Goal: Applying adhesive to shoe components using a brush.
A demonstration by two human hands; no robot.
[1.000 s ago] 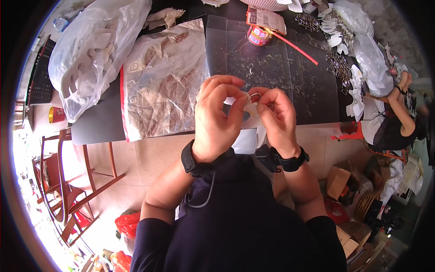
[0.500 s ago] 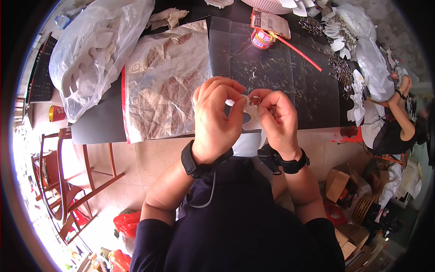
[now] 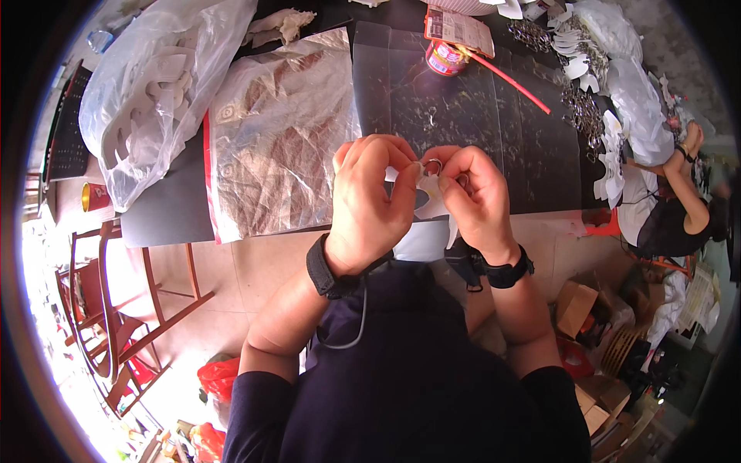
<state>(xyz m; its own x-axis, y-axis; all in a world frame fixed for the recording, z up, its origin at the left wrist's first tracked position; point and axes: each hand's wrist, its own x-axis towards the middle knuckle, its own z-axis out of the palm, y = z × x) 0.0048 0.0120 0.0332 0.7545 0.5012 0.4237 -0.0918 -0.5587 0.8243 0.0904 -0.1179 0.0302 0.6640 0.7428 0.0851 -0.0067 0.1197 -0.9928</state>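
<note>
My left hand (image 3: 370,201) and my right hand (image 3: 480,201) meet over the near edge of the dark table (image 3: 540,174). Between them hangs a white cut-out piece (image 3: 434,204), thin and sheet-like, with a rounded hole. The left thumb and forefinger pinch its upper edge. At my right fingertips is a curved metal ring (image 3: 434,165), touching the top of the white piece. More of the metal shows under the right fingers, but its full shape is hidden. Whether the ring passes through the piece I cannot tell.
A clear bag of white cut-outs (image 3: 154,100) and a crinkled plastic sheet (image 3: 282,139) lie left. A red tub (image 3: 446,59) with a red stick (image 3: 513,86) stands far off. Metal hardware (image 3: 583,116) is heaped right, near another person's arm (image 3: 691,181). A wooden chair (image 3: 112,309) stands left.
My hands keep the same pinch on the white piece and the ring. The right wrist has shifted slightly to the right, and the ring sits a little higher in view.
</note>
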